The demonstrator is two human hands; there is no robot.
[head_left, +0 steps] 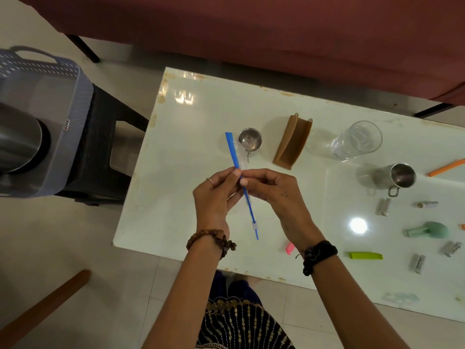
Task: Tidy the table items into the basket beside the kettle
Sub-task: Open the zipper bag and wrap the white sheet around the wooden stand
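Observation:
Both my hands hold a long blue plastic strip (232,152) above the white table (191,117). My left hand (216,197) pinches it near the middle and my right hand (274,195) pinches it just beside, thumbs almost touching. The strip runs from upper left to lower right, with a small clear piece near its lower end. A grey slotted basket (63,79) stands on a black stool at the far left, and a steel kettle (17,139) sits at its near side.
On the table lie a small steel cup (250,141), a brown holder (293,141), a drinking glass (357,141), a steel mug (395,176), an orange stick (446,167), a green clip (366,255), a pink piece (289,248), a teal object (430,230) and several small grey items. A maroon sofa (276,28) lies beyond.

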